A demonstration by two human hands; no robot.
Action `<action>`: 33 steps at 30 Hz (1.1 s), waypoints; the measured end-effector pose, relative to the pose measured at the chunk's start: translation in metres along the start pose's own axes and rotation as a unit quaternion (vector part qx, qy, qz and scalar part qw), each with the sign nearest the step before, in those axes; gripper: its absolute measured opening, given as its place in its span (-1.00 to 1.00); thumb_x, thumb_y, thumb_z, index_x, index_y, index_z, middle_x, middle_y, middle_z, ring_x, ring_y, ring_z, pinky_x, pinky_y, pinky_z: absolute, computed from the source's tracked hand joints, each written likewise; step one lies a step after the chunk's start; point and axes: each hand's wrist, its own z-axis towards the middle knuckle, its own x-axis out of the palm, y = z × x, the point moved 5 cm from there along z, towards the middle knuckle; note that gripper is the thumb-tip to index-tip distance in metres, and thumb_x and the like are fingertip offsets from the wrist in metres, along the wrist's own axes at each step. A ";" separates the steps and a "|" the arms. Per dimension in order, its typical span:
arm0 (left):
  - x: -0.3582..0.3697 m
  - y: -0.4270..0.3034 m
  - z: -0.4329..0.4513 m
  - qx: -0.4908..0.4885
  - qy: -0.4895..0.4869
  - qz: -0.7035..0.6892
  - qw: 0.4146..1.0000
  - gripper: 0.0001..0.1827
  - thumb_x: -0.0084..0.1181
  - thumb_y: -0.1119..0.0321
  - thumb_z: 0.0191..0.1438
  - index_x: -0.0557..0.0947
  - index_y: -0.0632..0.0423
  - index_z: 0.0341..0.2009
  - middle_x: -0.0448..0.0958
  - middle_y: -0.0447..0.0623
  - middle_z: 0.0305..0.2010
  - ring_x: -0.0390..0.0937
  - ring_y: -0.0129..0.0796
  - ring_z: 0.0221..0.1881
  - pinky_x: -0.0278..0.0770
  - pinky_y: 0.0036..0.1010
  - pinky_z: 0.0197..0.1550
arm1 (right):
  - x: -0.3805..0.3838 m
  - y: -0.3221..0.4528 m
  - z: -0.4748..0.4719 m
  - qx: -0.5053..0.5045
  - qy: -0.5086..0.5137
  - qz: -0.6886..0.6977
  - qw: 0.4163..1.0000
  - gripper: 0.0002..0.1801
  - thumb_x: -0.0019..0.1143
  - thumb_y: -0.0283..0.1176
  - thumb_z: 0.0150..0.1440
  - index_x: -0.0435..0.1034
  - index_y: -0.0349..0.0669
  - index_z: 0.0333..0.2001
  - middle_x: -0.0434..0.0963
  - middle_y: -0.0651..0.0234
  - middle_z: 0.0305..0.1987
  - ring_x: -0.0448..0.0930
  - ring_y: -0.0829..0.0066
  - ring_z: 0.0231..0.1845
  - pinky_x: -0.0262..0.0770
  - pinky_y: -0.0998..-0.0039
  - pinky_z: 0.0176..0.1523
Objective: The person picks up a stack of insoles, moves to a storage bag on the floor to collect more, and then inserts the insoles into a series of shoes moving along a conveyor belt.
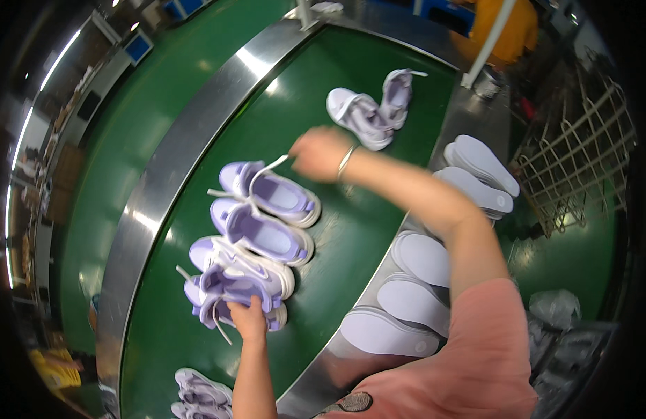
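Note:
Two pairs of lilac and white sneakers lie in a row on the green conveyor belt (349, 220). My left hand (249, 317) grips the nearest pair, its fingers at the opening of a tilted sneaker (231, 285); part of its grip is hidden. Farther along are a sneaker (265, 233) and the far sneaker (281, 194), both with lilac insoles showing. Above and right of them is my right hand (323, 154), blurred, with a bracelet at the wrist. Its fingertips pinch the end of a white shoelace (270, 165) that rises from the far sneaker.
Stacks of pale insoles (388, 332) line the metal edge (323, 361) on my right. More sneakers sit on the belt at the far end (359, 115) and near end (202, 393). A wire basket (574, 152) stands right. People in orange (503, 31) and yellow (56, 369) are nearby.

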 end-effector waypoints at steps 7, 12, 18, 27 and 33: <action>0.003 0.010 0.009 0.032 0.030 -0.019 0.999 -0.46 0.05 0.40 -0.28 0.29 0.38 -0.14 0.35 0.24 -0.18 0.35 -0.02 -0.14 0.24 -0.35 -0.05 | 0.089 0.103 -0.018 0.005 0.143 0.003 0.990 -0.59 -0.03 -0.31 -0.15 0.26 -0.16 -0.16 0.47 0.25 -0.30 0.46 0.35 -0.21 0.23 0.26 -0.16; 0.010 -0.012 -0.009 0.113 0.090 -0.025 0.989 -0.49 0.04 0.41 -0.28 0.31 0.39 -0.17 0.36 0.24 -0.20 0.36 -0.06 -0.15 0.26 -0.36 -0.07 | 0.057 0.077 -0.051 0.077 0.165 -0.013 0.983 -0.70 -0.11 -0.42 -0.13 0.31 -0.14 -0.22 0.48 0.25 -0.27 0.48 0.36 -0.20 0.22 0.22 -0.13; 0.068 -0.037 -0.010 0.062 0.205 -0.035 0.976 -0.48 0.10 0.26 -0.17 0.32 0.41 -0.20 0.42 0.24 -0.29 0.40 -0.06 -0.21 0.31 -0.38 -0.13 | 0.031 0.024 -0.113 0.180 0.111 -0.085 0.974 -0.81 -0.06 -0.39 -0.14 0.38 -0.10 -0.36 0.36 0.24 -0.13 0.33 0.37 -0.05 0.15 0.22 -0.07; -0.025 -0.044 -0.149 0.255 0.095 -0.065 0.960 -0.49 0.02 0.44 -0.14 0.23 0.31 -0.06 0.29 0.15 -0.13 0.29 -0.22 -0.16 0.32 -0.45 -0.26 | -0.047 0.071 -0.340 0.090 -0.060 0.224 0.968 -0.79 -0.06 -0.27 -0.06 0.36 -0.17 -0.41 0.41 0.26 -0.32 0.41 0.25 -0.24 0.30 0.29 -0.18; -0.011 0.065 -0.253 0.340 0.127 0.100 0.926 -0.46 0.05 0.35 -0.18 0.26 0.40 -0.11 0.27 0.30 -0.13 0.25 0.10 -0.11 0.19 -0.18 -0.08 | -0.026 0.125 -0.456 0.173 -0.009 0.256 0.951 -0.77 -0.10 -0.28 -0.05 0.36 -0.18 -0.38 0.43 0.21 -0.33 0.43 0.21 -0.28 0.33 0.31 -0.20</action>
